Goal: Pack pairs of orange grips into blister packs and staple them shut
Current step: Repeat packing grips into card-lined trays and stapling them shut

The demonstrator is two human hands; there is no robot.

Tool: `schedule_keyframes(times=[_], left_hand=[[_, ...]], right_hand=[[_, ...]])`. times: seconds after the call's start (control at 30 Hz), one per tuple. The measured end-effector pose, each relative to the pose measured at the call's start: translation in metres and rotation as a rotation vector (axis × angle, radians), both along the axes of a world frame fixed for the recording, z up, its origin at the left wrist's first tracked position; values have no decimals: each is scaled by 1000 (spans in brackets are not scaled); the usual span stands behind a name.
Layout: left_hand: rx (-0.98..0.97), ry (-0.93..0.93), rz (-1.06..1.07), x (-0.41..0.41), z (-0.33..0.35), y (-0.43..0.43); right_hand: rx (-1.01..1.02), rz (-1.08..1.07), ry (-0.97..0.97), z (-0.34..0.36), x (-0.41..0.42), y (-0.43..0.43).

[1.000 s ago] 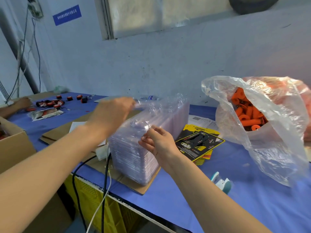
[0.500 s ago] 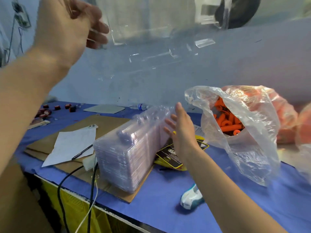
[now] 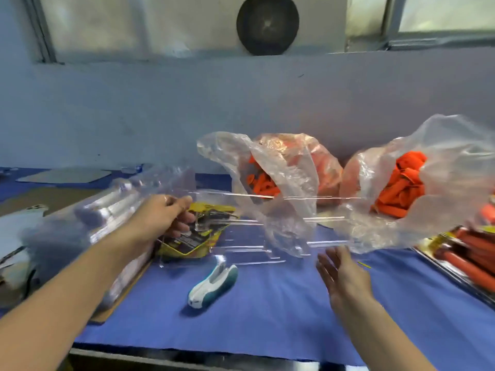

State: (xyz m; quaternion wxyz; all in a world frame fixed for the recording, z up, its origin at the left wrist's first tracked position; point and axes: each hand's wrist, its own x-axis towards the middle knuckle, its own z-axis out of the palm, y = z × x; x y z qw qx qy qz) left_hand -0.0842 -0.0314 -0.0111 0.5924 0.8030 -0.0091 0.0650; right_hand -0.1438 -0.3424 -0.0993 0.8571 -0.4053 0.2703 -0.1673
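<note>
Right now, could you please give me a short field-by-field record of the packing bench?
left hand: grips one end of an open clear blister pack
right hand: open, near the pack's other end
stapler: lying untouched on the blue table cover
orange grips: in two plastic bags behind
spare blister stack: far left

Small packing workshop, blue-clothed bench [image 3: 267, 317], bagged orange grips [image 3: 263, 184], blister-pack stack [image 3: 88, 218] (bare painted wall [image 3: 160, 116]).
</note>
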Motion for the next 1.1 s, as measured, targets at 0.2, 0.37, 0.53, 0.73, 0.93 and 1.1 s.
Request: schedule_keyframes(times=[0.2, 0.37, 0.53, 0.73, 0.93, 1.1], left_hand=[[-5, 285, -185, 18, -72, -85], [90, 262, -203, 24, -100, -128], [737, 10, 24, 35, -109, -128], [1048, -174, 213, 72, -95, -81], [1236, 121, 39, 90, -112, -49], [1369, -88, 141, 83, -127, -48]], right_hand=[[-46, -155, 192, -45, -42, -73], [-348, -304, 316, -41, -61, -100], [-502, -367, 216, -36, -66, -96], [-1074, -130, -149, -28, -23, -70], [-1510, 153, -228, -34, 33, -47], [-1568, 166, -216, -58, 42, -43]])
